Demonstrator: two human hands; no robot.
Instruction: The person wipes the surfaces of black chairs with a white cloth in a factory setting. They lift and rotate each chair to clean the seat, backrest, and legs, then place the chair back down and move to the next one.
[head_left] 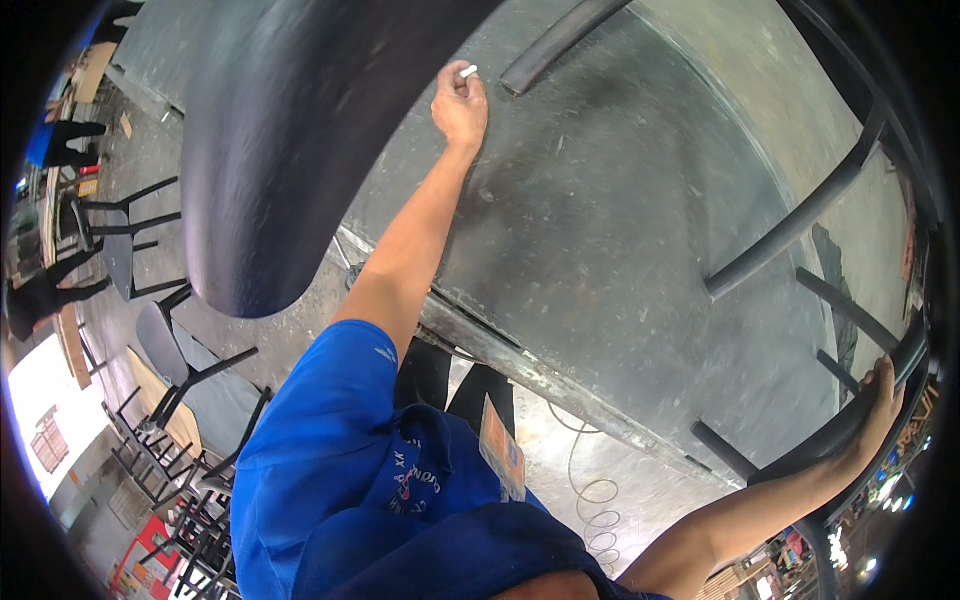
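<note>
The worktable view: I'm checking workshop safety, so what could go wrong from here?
The left hand pinches a short white stick above the dark worktable, so it might slip from the fingers. The large dark rounded panel looms close to the camera; the person's head could bump it if they lean that way. On the near side of the table, a thin coiled cord could perhaps snag a foot.

A head-worn fisheye looks down at the table (590, 290).

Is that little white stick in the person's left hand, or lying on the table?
In the left hand: the white stick pokes out at the fingertips.
</note>
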